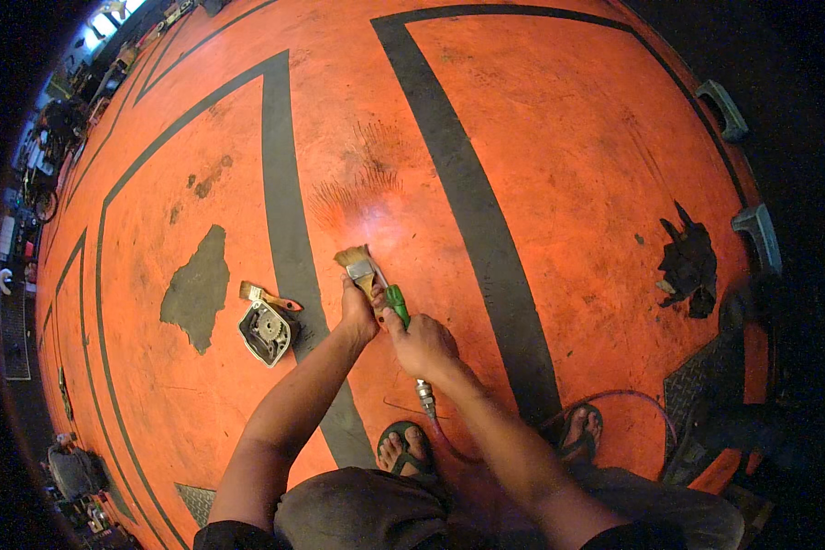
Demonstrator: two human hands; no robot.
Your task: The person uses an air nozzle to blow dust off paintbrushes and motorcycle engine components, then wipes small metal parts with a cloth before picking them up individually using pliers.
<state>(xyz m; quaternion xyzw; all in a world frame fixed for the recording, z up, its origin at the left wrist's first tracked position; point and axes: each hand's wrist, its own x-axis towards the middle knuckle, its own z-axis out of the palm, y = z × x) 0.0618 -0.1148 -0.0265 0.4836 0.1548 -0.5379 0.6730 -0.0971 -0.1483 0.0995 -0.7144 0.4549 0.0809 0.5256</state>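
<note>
Gripping a paintbrush (358, 268) in our left hand (359, 310), we press its bristles to the orange floor (568, 137). Our right hand (422, 344) clasps a green air gun (397, 305) at the brush's 4 o'clock. A round metal part (266, 332) lies at 9 o'clock, a second brush (264, 295) beside it.

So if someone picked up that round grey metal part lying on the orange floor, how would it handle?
The round grey metal part looks like cast housing, so probably stiff and heavy for its size. It lies flat, so it is unlikely to roll. Its grimy surface may be slippery.
</note>
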